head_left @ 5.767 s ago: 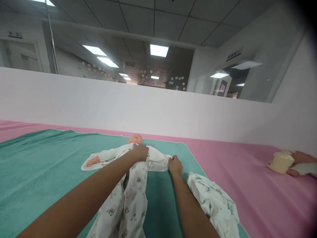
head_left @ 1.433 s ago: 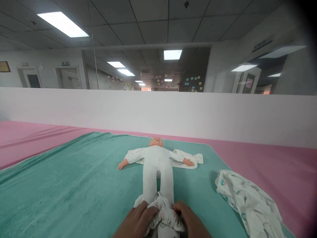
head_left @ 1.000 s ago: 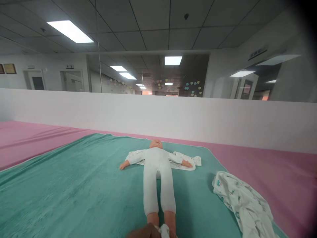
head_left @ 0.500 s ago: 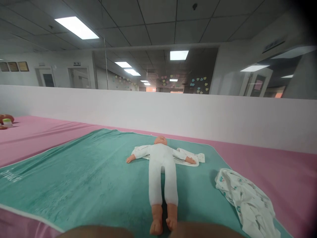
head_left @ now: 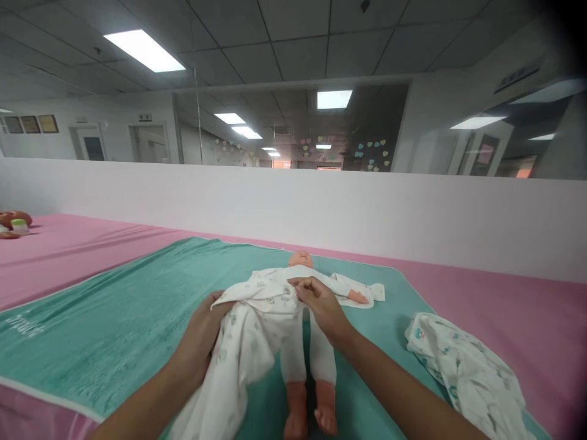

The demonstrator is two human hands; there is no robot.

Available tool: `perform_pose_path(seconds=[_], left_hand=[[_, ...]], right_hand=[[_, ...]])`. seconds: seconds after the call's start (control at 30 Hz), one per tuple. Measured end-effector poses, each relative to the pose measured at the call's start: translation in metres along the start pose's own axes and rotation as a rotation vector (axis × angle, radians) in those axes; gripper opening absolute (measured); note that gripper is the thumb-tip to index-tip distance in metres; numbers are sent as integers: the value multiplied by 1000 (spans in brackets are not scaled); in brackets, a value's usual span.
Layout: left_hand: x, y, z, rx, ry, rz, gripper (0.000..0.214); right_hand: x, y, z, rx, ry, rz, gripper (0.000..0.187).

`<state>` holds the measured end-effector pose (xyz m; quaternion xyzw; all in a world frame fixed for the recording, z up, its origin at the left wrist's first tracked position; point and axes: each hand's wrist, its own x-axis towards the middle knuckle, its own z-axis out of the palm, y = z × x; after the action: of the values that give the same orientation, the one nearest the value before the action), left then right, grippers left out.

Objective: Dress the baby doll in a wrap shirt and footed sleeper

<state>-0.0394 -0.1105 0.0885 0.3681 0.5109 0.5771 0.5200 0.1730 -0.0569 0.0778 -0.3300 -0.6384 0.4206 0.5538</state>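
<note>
A baby doll in white clothing lies on its back on the green blanket, head away from me and bare feet towards me. Above its torso and legs, a white printed baby garment is stretched between my hands and hangs down at the front left. My left hand grips its left edge, the fingers partly behind the cloth. At the garment's right end, my right hand pinches the fabric. The doll's left arm lies on white printed cloth spread underneath; its other arm is hidden.
To the right, a crumpled white printed cloth lies across the blanket's edge. Pink matting surrounds the blanket, with a low white wall behind it. Brown items and a green-topped container rest at the far left.
Both my hands have come into view from below, carrying the white printed garment over the doll. The doll and the crumpled cloth lie as before; the view has shifted slightly.
</note>
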Motion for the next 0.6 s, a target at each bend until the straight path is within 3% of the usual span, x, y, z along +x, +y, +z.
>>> perform_pose_path(seconds=[0.07, 0.13, 0.2, 0.27, 0.37, 0.43, 0.5, 0.6], left_hand=[[28, -14, 0, 12, 61, -63, 38], [53, -33, 6, -6, -39, -151, 30], [74, -48, 19, 36, -252, -241, 31], [94, -55, 32, 189, -313, -180, 38], [126, -60, 46, 528, -89, 220, 43], [146, -69, 52, 638, -95, 434, 33], [160, -82, 56, 611, -232, 467, 23], [163, -95, 60, 449, -271, 309, 26]], right_hand=[[18, 41, -24, -69, 234, 18, 24], [33, 78, -47, -50, 507, 140, 31], [42, 108, -64, -27, 595, 214, 34], [44, 128, -72, 0, 608, 249, 36], [38, 143, -72, 56, 565, 280, 38], [36, 146, -70, 193, 475, 328, 39], [37, 145, -70, 385, 390, 402, 41], [48, 139, -75, 537, 290, 557, 45]])
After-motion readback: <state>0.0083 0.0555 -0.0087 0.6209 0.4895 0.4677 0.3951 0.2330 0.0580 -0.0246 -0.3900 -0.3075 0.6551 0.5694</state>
